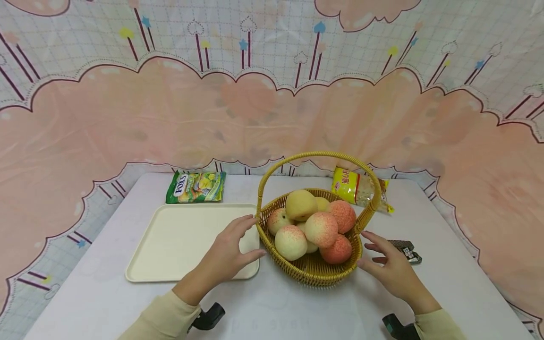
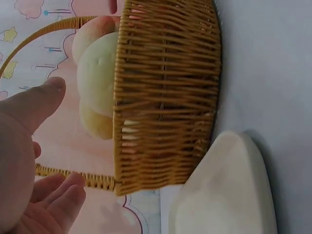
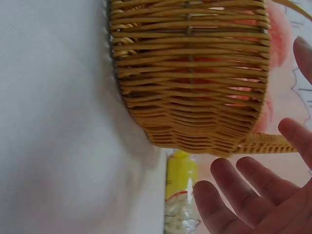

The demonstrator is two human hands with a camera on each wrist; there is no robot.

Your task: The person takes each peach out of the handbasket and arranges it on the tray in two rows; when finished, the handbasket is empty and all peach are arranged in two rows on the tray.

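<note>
A yellow wicker basket [image 1: 314, 278] with a tall arched handle [image 1: 318, 154] stands on the table, filled with several peaches [image 1: 321, 229], some pinkish red and some pale yellow. My left hand [image 1: 227, 248] is at the basket's left side, fingers spread, fingertips close to the handle's base; in the left wrist view the thumb and fingers [image 2: 68, 192] curl around nothing. On the other side my right hand [image 1: 388, 269] is held near the basket wall with its fingers apart. Whether either hand touches the wicker I cannot tell.
A cream tray [image 1: 148, 257] lies left of the basket, partly behind my left hand. Behind it is a green FOX'S candy bag [image 1: 196, 187]. A yellow and clear food packet [image 1: 361, 189] lies behind the basket, and a dark patterned object [image 1: 410, 251] lies beyond my right hand.
</note>
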